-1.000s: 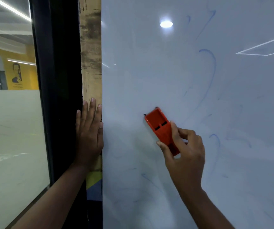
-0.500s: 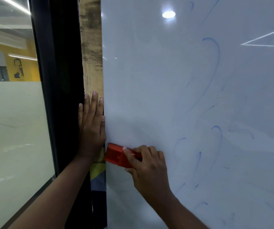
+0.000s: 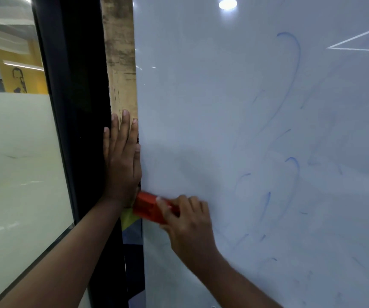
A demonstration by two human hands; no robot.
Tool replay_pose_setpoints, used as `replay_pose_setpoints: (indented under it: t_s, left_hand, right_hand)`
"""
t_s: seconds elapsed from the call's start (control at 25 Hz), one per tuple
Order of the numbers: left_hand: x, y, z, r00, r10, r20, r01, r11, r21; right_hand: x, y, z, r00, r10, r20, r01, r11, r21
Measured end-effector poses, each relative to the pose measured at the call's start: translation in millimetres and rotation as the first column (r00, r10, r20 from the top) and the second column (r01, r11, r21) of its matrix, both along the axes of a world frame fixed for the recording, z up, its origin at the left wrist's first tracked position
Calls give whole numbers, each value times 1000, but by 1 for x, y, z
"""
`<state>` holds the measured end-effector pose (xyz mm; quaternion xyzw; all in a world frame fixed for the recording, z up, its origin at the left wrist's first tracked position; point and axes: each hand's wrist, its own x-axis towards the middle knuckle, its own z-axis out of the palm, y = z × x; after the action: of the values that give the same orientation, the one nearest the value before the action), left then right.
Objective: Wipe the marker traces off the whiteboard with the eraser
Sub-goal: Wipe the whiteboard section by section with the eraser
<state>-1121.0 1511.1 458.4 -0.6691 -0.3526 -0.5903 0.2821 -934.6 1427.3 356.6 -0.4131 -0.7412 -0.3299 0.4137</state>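
Note:
The glossy whiteboard (image 3: 212,107) fills the right of the view, with faint blue marker traces (image 3: 292,63) smeared in curves over its right half. My right hand (image 3: 188,221) grips the red eraser (image 3: 148,206) and holds it flat against the board's lower left edge. My left hand (image 3: 122,163) lies flat with straight fingers on the wall strip beside the board's left edge, just above the eraser.
A worn brown strip (image 3: 120,52) runs along the board's left edge. Left of it stands a black frame (image 3: 76,85) and a frosted glass pane (image 3: 16,163). Ceiling lights reflect in the board (image 3: 227,3).
My right hand swept the eraser from the board's middle down and left to its left edge, turning it from slanted to nearly horizontal. My left hand stayed flat on the strip.

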Motion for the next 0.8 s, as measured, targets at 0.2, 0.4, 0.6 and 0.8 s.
replay_pose_setpoints:
  t_s: [0.2, 0.4, 0.6, 0.8]
  left_hand:
    - [0, -2, 0, 1000, 14, -8, -14, 1000, -20]
    - [-4, -9, -28, 998, 38, -50, -42, 996, -84]
    - [-1, -16, -52, 995, 81, -64, -89, 987, -137]
    - [-5, -28, -71, 984, 133, -120, -158, 959, -236]
  right_hand:
    - [21, -6, 7, 994, 26, -109, -25, 1000, 7]
    - [96, -21, 20, 882, -19, -471, 54, 997, 61]
    - [75, -12, 5, 924, 29, -381, -22, 1000, 22]
    - [35, -8, -46, 987, 57, -147, -67, 996, -61]
